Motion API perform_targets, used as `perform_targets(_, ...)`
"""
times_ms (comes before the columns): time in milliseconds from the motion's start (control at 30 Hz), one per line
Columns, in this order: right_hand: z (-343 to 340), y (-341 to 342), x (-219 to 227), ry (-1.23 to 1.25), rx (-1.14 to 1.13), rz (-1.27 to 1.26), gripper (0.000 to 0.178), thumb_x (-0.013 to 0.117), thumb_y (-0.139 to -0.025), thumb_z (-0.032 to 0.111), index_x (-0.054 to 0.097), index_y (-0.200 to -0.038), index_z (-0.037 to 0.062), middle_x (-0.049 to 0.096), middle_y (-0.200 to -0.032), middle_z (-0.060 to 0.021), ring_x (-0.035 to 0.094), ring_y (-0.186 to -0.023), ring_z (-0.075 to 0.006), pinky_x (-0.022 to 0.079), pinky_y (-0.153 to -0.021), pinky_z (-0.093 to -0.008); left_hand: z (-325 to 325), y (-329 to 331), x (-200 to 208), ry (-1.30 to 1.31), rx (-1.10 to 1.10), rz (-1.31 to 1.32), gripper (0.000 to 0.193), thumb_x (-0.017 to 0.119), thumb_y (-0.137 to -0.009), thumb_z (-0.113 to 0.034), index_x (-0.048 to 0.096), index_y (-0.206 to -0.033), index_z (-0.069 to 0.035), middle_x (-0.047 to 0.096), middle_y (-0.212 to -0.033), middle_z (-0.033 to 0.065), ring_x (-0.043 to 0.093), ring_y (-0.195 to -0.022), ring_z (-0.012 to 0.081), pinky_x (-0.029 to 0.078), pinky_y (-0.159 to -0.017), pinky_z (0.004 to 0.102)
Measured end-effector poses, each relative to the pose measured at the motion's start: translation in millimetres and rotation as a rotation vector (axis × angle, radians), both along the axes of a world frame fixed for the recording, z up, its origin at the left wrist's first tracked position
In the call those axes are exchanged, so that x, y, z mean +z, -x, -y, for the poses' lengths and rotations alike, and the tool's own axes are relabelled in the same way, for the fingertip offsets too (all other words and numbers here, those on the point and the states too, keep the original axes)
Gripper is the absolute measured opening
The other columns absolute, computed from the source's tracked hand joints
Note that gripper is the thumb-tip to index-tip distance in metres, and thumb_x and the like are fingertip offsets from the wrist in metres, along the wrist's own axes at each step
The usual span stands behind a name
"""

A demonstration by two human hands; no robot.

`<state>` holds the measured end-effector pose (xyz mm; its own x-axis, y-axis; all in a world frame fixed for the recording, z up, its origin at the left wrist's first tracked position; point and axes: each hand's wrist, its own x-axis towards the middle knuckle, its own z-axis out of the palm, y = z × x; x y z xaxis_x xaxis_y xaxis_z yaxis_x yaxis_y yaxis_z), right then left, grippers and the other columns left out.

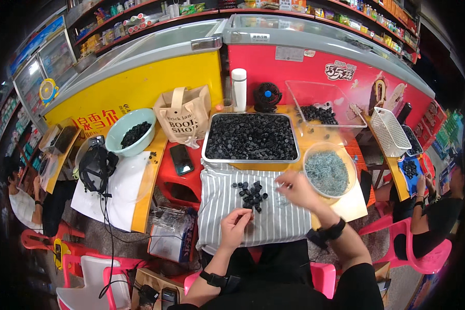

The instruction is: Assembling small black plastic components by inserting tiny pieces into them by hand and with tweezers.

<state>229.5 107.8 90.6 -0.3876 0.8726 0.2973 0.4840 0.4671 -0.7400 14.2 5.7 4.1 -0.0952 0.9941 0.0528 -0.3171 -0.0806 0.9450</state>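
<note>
My left hand (235, 228) is closed in a pinch at the near side of a small pile of black round parts (251, 194) on a grey-and-white striped cloth (217, 201). Whatever sits between its fingertips is too small to name. To the right of the pile, my right hand (299, 189) hovers over the cloth with its fingers bent together; what they hold, if anything, cannot be made out. Beneath it lie a few thin, pale wire-like pieces (281, 200). A round tub (352, 175) of fine greyish wire-like pieces stands just beyond that wrist.
A metal tray (204, 150) full of black parts stands ahead, with a clear bin (364, 123) behind right. Leftward are a phone (181, 159), a canvas bag (183, 111) and a pale green basin (113, 139). A white bottle (239, 90) and fan (267, 96) stand behind. Other people sit at both sides.
</note>
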Motion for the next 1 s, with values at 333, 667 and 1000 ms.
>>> perform_targets(333, 10, 40, -48, -0.238, 0.023, 0.384, 0.018, 0.060, -0.069, 0.001, 0.063, -0.086, 0.0035, 0.061, -0.088, -0.0156, 0.061, -0.084, -0.0378, 0.050, -0.074, -0.0472, -2, -1, 2, -0.020, -0.036, -0.002, 0.013, 0.061, -0.092, -0.005, 0.068, -0.101, 0.001, 0.069, -0.089, 0.0050, 0.062, -0.078, 0.0087, 0.048, -0.068, 0.0216)
perform_targets(667, 97, 55, -5, -0.049, 0.079, -0.167, 0.036, 0.071, -0.069, -0.004, 0.067, -0.104, 0.0064, 0.066, -0.087, -0.0109, 0.061, -0.075, -0.0311, 0.050, -0.063, -0.0385, 0, 14, 5, 0.030, -0.247, 0.146, 0.030, 0.057, -0.097, -0.011, 0.058, -0.124, 0.003, 0.068, -0.095, 0.0079, 0.062, -0.076, 0.0083, 0.049, -0.068, 0.0206)
perform_targets(1000, 88, 61, -17, -0.104, 0.093, -0.199, 0.024, 0.072, -0.073, 0.002, 0.064, -0.095, 0.0054, 0.061, -0.078, -0.0104, 0.059, -0.068, -0.0327, 0.048, -0.061, -0.0413, 12, 18, -3, 0.234, -0.418, 0.616, 0.028, 0.055, -0.095, -0.004, 0.059, -0.122, 0.004, 0.067, -0.105, 0.0127, 0.065, -0.086, 0.0139, 0.053, -0.073, 0.0227)
